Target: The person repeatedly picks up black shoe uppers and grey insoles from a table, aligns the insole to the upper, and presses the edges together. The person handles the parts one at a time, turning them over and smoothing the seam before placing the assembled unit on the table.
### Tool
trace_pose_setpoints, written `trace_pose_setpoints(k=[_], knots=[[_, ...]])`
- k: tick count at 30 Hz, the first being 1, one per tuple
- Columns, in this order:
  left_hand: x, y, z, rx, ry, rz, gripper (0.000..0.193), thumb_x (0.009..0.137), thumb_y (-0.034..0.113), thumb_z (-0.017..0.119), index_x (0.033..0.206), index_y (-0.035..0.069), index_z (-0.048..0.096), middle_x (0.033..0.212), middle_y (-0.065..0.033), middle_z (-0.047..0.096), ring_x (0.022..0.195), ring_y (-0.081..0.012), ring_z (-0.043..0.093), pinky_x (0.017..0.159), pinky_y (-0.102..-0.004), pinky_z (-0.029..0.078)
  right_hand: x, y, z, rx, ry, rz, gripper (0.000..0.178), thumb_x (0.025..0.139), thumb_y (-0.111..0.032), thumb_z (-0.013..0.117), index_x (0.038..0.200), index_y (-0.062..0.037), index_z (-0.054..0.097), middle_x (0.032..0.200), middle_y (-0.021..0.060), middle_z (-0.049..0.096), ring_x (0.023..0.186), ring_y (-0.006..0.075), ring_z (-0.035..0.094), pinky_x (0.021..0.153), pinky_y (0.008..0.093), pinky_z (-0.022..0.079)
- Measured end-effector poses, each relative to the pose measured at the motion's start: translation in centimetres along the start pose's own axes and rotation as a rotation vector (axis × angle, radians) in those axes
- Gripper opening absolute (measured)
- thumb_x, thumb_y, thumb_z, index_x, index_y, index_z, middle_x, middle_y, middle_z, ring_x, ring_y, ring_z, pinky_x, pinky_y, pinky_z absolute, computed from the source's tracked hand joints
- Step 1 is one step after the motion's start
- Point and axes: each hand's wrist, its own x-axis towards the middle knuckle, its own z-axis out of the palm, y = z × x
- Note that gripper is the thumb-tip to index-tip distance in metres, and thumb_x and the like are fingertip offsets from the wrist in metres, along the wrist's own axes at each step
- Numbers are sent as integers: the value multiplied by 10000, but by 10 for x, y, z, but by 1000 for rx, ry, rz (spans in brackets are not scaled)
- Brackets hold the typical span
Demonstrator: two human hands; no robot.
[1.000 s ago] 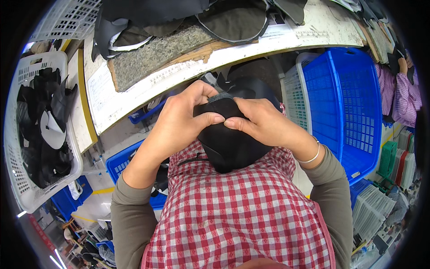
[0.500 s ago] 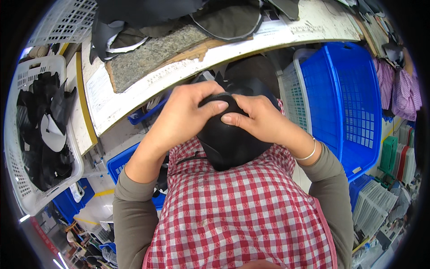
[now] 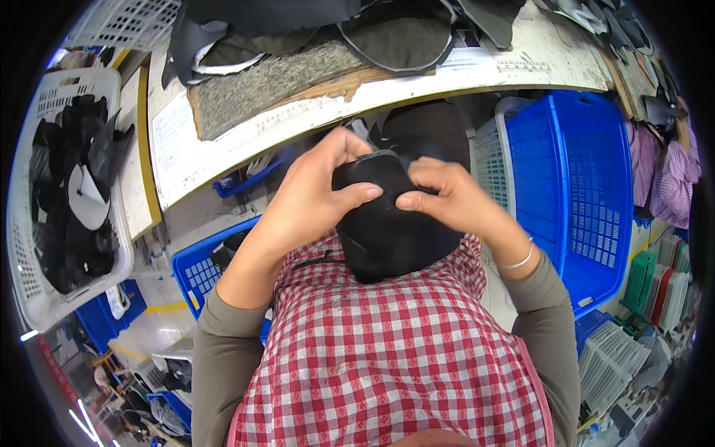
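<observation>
Grip: the left hand (image 3: 316, 182) pinches the upper edge of a black piece (image 3: 402, 242), thumb on the near face, fingers curled behind. The right hand (image 3: 458, 201) is at the piece's right side, thumb against it and fingers bent in; whether these close on material cannot be confirmed. The piece is over the lap, its lower end against the checked apron (image 3: 387, 335).

Handling, as judged: the thumbs should press evenly and stand close together, with the fingers backing the edge, so that it lies without puckers. The material looks soft; a hard pull from one side would likely skew it.

Obstructions: the bench (image 3: 165, 182) stands just beyond the hands and limits forward reach. A dark form beneath it blends with the piece; whether they join cannot be told. A blue crate (image 3: 199, 277) sits beside the left forearm, and a tall blue basket (image 3: 538, 175) beyond the right wrist, next to a pale basket (image 3: 493, 160).

Further out: the bench carries a grey board (image 3: 261, 93) and dark cut parts (image 3: 264, 16). At far left, a white basket (image 3: 33, 257) holds black scraps (image 3: 63, 171).
</observation>
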Motion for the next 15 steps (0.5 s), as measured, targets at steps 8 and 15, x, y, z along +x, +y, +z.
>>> trace_pose_setpoints(k=[8, 15], knots=[[-8, 3, 9, 77, 114, 110, 606, 752, -9, 873, 1263, 23, 549, 999, -27, 600, 973, -126, 593, 999, -325, 497, 39, -11, -10, 690, -187, 27, 218, 987, -202, 747, 1087, -8, 734, 911, -22, 686, 820, 60, 595, 748, 242, 486], [-11, -8, 15, 87, 182, 52, 393, 761, 22, 879, 1032, 21, 596, 970, -38, 623, 929, -128, 594, 912, -310, 515, 25, -32, 1, -276, 229, -458, 120, 889, -179, 746, 915, -66, 713, 783, 78, 643, 718, 274, 649, 625, 357, 489]])
